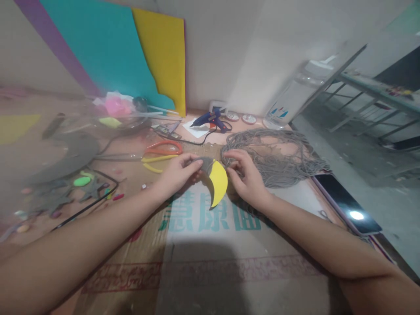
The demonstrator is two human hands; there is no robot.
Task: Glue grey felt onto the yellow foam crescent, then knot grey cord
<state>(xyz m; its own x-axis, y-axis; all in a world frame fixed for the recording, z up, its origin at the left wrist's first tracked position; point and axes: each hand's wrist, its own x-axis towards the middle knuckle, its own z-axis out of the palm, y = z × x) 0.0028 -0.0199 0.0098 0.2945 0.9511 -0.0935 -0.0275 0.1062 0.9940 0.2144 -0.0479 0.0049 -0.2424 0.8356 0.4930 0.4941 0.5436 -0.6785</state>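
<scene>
Curving to a point, the yellow crescent (219, 183) has a grey top.

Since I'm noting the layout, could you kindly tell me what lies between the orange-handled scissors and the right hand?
In the head view, the left hand and the yellow-and-grey crescent it pinches.
</scene>
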